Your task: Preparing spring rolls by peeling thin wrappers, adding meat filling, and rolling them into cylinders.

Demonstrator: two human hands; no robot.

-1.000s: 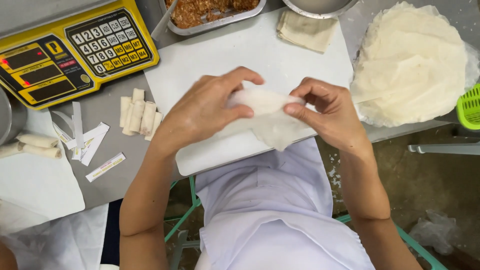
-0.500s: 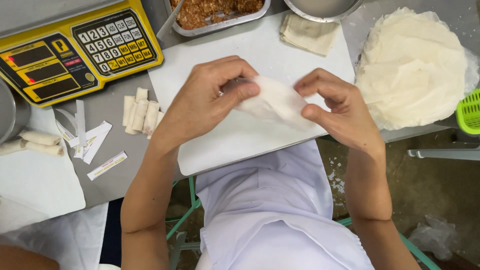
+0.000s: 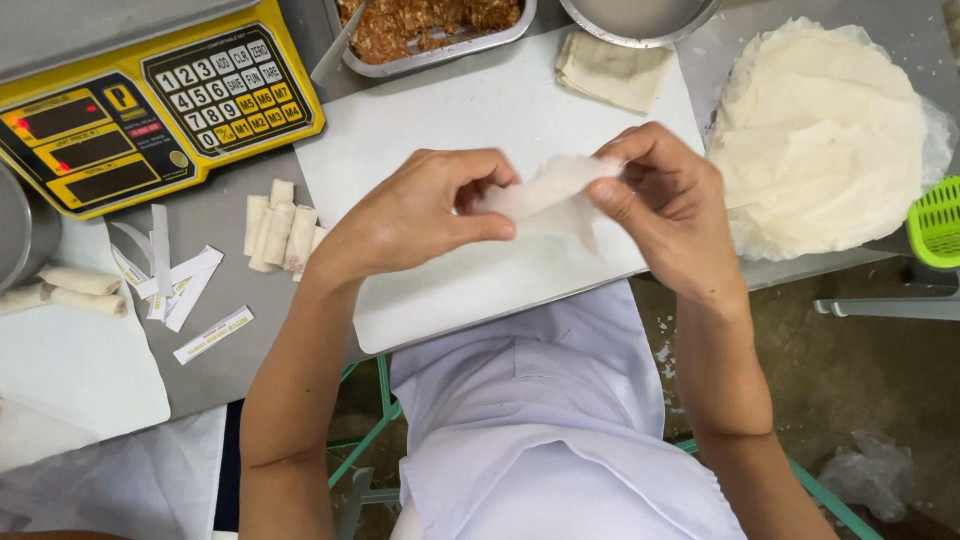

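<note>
Above the white board [image 3: 440,130], both hands pinch one thin wrapper [image 3: 545,195], lifted clear of the surface. Left hand [image 3: 415,215] grips its left end, right hand [image 3: 665,205] its right end. Wrapper stack [image 3: 825,140] lies right, rolls [image 3: 280,225] and scale [image 3: 150,100] left.

A yellow electronic scale [image 3: 140,100] sits at upper left, with three dark rectangular screens [image 3: 85,150] and a black keypad panel [image 3: 228,82]. Below it, at left, lie narrow white paper label strips [image 3: 212,334].
</note>
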